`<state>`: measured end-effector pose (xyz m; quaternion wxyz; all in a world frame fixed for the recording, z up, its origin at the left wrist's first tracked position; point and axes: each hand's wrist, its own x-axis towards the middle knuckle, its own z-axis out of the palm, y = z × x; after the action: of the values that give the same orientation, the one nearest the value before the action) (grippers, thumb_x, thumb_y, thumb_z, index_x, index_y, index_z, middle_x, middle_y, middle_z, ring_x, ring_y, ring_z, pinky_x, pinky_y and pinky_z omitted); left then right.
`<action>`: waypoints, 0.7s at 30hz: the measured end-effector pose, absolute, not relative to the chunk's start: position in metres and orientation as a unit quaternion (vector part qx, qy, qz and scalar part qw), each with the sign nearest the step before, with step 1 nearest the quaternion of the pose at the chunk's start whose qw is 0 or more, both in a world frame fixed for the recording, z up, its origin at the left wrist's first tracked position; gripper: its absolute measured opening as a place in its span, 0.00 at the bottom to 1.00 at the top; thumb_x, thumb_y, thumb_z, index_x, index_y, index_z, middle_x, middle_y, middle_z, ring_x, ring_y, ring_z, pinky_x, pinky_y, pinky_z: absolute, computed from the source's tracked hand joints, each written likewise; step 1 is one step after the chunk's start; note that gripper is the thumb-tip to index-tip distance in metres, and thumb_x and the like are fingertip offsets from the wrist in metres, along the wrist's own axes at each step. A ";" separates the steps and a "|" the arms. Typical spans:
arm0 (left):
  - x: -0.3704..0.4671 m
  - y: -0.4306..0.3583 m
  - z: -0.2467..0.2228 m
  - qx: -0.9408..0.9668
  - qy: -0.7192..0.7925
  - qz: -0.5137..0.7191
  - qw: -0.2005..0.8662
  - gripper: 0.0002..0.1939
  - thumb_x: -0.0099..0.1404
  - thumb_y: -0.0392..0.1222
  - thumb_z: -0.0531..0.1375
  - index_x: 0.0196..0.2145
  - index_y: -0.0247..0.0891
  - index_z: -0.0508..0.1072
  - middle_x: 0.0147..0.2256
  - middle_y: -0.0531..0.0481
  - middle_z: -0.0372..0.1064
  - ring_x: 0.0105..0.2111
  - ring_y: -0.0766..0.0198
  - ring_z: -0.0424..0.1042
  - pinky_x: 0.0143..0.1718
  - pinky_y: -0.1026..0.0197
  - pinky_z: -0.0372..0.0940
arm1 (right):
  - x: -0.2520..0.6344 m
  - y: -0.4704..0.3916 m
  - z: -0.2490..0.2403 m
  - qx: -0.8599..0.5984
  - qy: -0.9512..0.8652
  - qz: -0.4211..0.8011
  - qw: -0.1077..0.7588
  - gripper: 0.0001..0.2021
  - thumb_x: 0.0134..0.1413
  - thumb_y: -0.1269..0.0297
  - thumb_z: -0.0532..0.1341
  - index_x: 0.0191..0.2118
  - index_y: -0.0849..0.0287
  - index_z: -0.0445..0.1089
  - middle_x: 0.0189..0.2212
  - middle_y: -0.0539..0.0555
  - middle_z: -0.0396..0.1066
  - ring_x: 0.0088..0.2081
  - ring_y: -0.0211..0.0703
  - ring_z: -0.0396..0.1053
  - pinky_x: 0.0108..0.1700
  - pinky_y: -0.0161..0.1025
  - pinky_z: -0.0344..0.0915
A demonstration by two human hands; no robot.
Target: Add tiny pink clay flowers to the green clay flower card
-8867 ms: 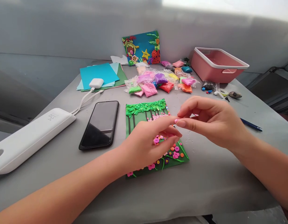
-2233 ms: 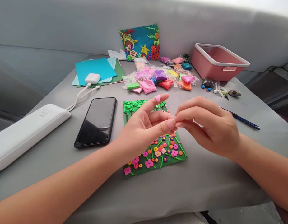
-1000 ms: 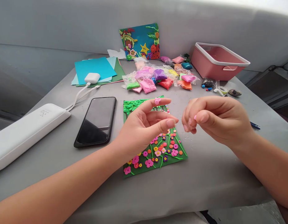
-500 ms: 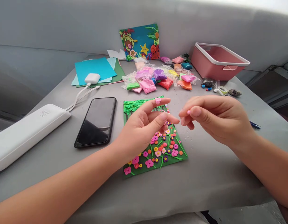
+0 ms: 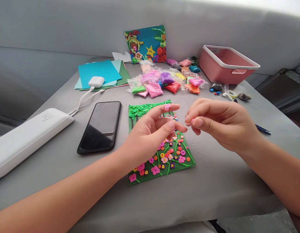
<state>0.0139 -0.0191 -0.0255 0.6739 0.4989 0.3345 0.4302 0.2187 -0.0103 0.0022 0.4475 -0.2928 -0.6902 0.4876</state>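
My left hand (image 5: 150,132) is stretched out above the green clay picture (image 5: 150,174), its fingers apart. A small pink clay flower (image 5: 167,107) sits on the side of its index finger. Facing it, my right hand (image 5: 220,124) pinches a tiny pink clay ball (image 5: 192,121) between thumb and fingertips, close to the left fingertips. The picture carries green leaves along its top, stems, and many pink, orange, yellow and purple clay flowers. Part of it is hidden behind my left hand.
Bags of coloured clay (image 5: 155,89) lie behind the picture, with a pink basket (image 5: 225,69) at right. A phone (image 5: 100,126), white power bank (image 5: 30,140) and coloured paper (image 5: 96,71) are at left. An underwater clay picture (image 5: 150,40) leans at the back; a pen (image 5: 263,130) lies right.
My right hand has shifted slightly left and down, its fingertips closing more over the pink ball. The left hand has moved slightly right, with the flower still on its index finger.
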 end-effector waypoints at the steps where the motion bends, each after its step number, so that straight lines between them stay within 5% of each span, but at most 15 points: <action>1: 0.014 -0.020 -0.026 0.509 0.333 0.428 0.668 0.14 0.70 0.40 0.65 0.53 0.43 0.73 0.31 0.55 0.78 0.36 0.67 0.76 0.38 0.64 0.68 | 0.219 -0.010 0.002 -0.291 -0.692 0.486 0.447 0.04 0.60 0.69 0.69 0.36 0.54 0.83 0.30 0.50 0.76 0.31 0.34 0.73 0.30 0.31 0.73; 9: 0.012 -0.024 -0.031 0.588 0.310 0.410 0.624 0.18 0.73 0.41 0.62 0.59 0.45 0.69 0.37 0.51 0.82 0.40 0.61 0.80 0.41 0.60 0.70 | 0.215 -0.011 -0.001 -0.312 -0.668 0.465 0.490 0.06 0.54 0.67 0.73 0.39 0.51 0.84 0.28 0.49 0.78 0.27 0.34 0.72 0.25 0.32 0.71; 18: 0.011 -0.027 -0.038 0.649 0.258 0.411 0.586 0.18 0.73 0.36 0.59 0.58 0.52 0.73 0.48 0.48 0.80 0.40 0.58 0.81 0.31 0.61 0.70 | 0.215 -0.015 -0.004 -0.383 -0.762 0.231 0.469 0.09 0.59 0.61 0.70 0.29 0.55 0.75 0.26 0.48 0.76 0.30 0.36 0.73 0.28 0.35 0.67; 21: 0.011 -0.026 -0.039 0.657 0.248 0.420 0.575 0.19 0.73 0.33 0.59 0.56 0.52 0.74 0.43 0.50 0.81 0.38 0.61 0.81 0.33 0.61 0.70 | 0.215 -0.015 -0.003 -0.387 -0.768 0.220 0.460 0.09 0.60 0.60 0.70 0.29 0.54 0.74 0.25 0.49 0.75 0.30 0.39 0.74 0.28 0.37 0.68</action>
<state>0.0113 -0.0262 -0.0394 0.5747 0.6569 0.2481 0.4204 0.2151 -0.0150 -0.0035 0.4599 -0.3870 -0.7683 0.2202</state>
